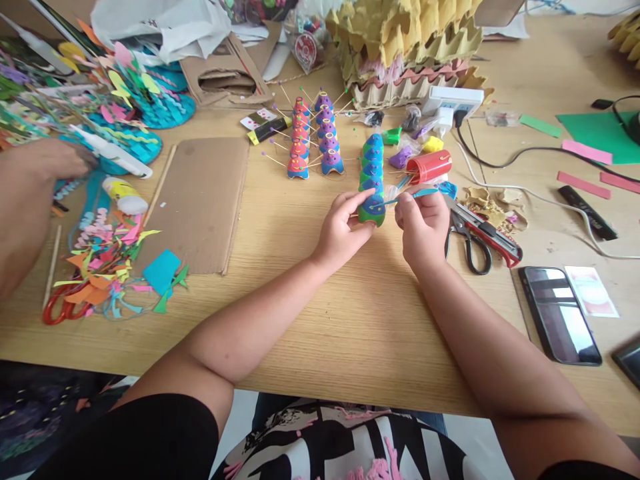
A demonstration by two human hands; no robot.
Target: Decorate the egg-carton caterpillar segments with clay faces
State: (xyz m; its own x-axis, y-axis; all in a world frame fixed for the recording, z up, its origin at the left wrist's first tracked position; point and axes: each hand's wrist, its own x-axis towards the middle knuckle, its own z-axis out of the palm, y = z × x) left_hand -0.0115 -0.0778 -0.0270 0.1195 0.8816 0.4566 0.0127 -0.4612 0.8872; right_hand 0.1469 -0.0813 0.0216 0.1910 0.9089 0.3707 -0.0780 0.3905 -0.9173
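My left hand (343, 227) grips the near end of a blue and green egg-carton caterpillar (372, 163), a row of humps lying lengthwise away from me. Pinched in my right hand (425, 223) is a thin blue modelling tool (427, 192). Its tip touches or hovers just over the nearest blue hump; I cannot tell which. To the left stand a red egg-carton caterpillar (299, 137) and a purple egg-carton caterpillar (329, 143), both with thin sticks poking out at their sides.
Scissors (475, 243) and a red cutter knife (493, 233) lie right of my hand, near a red cup (429, 166) on its side. A phone (560, 313) is at right. Cardboard (200, 200) and paper scraps (107, 267) lie left, where another person's hand (55, 160) reaches in.
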